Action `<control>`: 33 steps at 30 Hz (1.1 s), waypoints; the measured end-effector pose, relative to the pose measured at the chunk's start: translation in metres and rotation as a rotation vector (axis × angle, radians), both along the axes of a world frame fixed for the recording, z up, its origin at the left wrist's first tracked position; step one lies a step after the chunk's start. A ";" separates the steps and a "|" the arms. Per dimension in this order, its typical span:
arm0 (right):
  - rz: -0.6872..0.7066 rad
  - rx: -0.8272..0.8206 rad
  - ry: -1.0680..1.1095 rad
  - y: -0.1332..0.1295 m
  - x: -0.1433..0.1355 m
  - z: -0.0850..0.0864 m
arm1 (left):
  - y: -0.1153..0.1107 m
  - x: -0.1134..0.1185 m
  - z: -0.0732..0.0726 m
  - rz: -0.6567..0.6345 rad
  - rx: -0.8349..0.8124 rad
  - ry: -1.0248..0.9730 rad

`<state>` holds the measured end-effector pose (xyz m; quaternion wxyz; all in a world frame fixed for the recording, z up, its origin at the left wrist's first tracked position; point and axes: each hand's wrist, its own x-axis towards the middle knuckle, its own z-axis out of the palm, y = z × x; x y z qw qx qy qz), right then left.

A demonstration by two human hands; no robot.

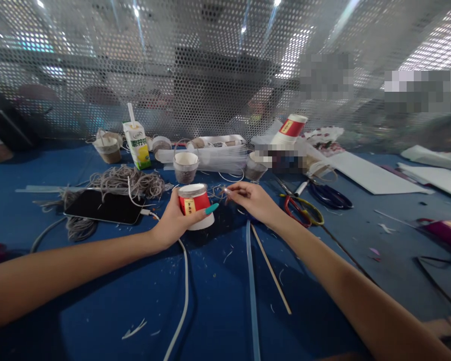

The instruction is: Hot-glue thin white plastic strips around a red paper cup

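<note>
My left hand (173, 220) is wrapped round a small paper cup (193, 202) with a red and yellow printed band and a white lower part. Grey cord runs round the cup's upper edge. Just to the right, my right hand (250, 198) pinches a thin strand of grey cord (218, 191) that loops between it and the cup. Behind the cup stands a small grey-wrapped bucket (185, 167) with a thin handle. A tangle of grey cord (126, 181) and a black phone (103, 206) with a white cable lie left of my left hand.
A drink carton (138, 145) with a straw stands behind the cord. Scissors with red and yellow handles (304, 211) and a dark blue pair (330, 194) lie to the right. Nearer me are a wooden stick (271, 271) and a clear strip (252, 291). Perforated metal (143, 65) borders the back.
</note>
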<state>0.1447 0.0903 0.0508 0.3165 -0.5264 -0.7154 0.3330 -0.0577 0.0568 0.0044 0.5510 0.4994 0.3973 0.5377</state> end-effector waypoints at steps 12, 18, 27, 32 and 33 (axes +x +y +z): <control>0.006 0.027 0.110 0.001 0.007 0.003 | 0.000 0.000 0.000 -0.005 -0.004 0.001; 0.011 0.037 0.163 0.002 0.007 0.003 | 0.000 -0.001 0.000 -0.026 -0.010 0.012; -0.026 0.344 0.251 -0.024 -0.007 0.017 | -0.003 -0.004 0.000 -0.181 0.091 0.118; 0.018 0.466 0.065 -0.047 -0.015 0.019 | -0.002 -0.006 -0.002 -0.146 0.264 0.139; 0.009 0.488 0.053 -0.049 -0.015 0.018 | -0.002 -0.006 -0.003 -0.134 0.286 0.152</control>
